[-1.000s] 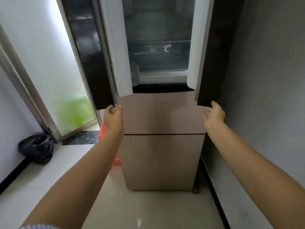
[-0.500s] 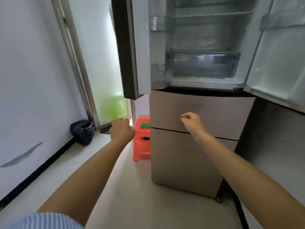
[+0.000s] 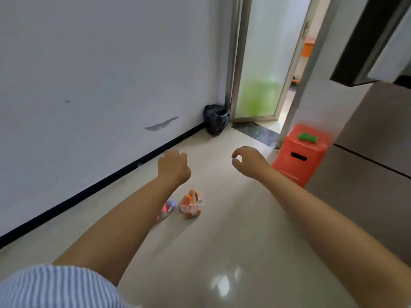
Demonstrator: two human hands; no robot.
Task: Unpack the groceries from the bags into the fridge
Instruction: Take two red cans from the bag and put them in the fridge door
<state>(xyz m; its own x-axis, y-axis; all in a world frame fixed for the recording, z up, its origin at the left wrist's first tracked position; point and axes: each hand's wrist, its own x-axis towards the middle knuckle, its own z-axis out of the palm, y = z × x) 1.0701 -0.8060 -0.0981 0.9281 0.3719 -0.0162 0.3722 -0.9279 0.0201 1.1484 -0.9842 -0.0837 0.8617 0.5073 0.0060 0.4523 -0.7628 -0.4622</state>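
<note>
Two small clear plastic bags lie on the pale floor. One bag [image 3: 191, 204] holds orange items, perhaps carrots. The other bag [image 3: 166, 210] shows pink and purple contents and is partly hidden behind my left forearm. My left hand [image 3: 174, 166] hangs above and beyond them, fingers loosely curled, holding nothing. My right hand [image 3: 249, 162] floats to the right, fingers loosely curled and empty. The fridge [image 3: 373, 147] stands at the right edge, beige lower drawers in view, with the bottom of its dark open left door [image 3: 364, 52] above.
An orange plastic stool [image 3: 300, 156] with a green object [image 3: 308, 137] on top stands beside the fridge. A black rubbish bag [image 3: 215, 120] sits in the corner by the frosted glass door [image 3: 260, 85]. A white wall [image 3: 100, 74] with a black skirting runs along the left.
My view has swung left and down, away from the open fridge to the floor. Both hands left the fridge doors and dropped. The two bags on the floor have come into view.
</note>
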